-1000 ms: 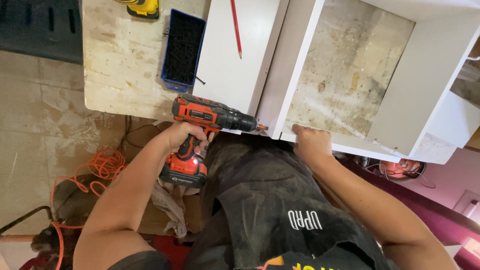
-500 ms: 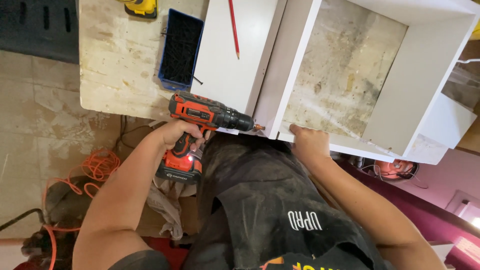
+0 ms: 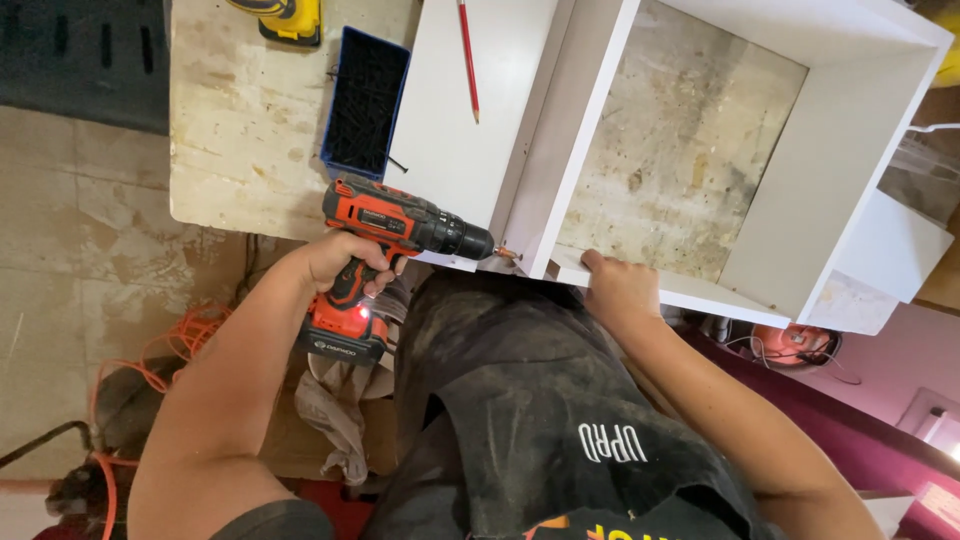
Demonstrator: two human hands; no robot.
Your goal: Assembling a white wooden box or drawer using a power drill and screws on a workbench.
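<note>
My left hand (image 3: 345, 262) grips the handle of an orange and black cordless drill (image 3: 400, 232). Its bit points right and touches the near corner of a white box frame (image 3: 580, 150) lying on the worktable (image 3: 250, 140). My right hand (image 3: 618, 290) presses on the frame's near white panel (image 3: 700, 292), fingers curled over its edge. The frame is open, showing the stained tabletop inside. A red pencil (image 3: 468, 60) lies on the flat white board (image 3: 470, 130) left of the frame.
A blue tray of dark screws (image 3: 366, 100) sits on the table left of the white board. A yellow tool (image 3: 285, 18) lies at the far edge. An orange cable (image 3: 160, 360) coils on the floor at left. A dark apron covers my front.
The view has shifted slightly. The drill and my left hand stay at the frame's corner. My right hand stays on the near panel.
</note>
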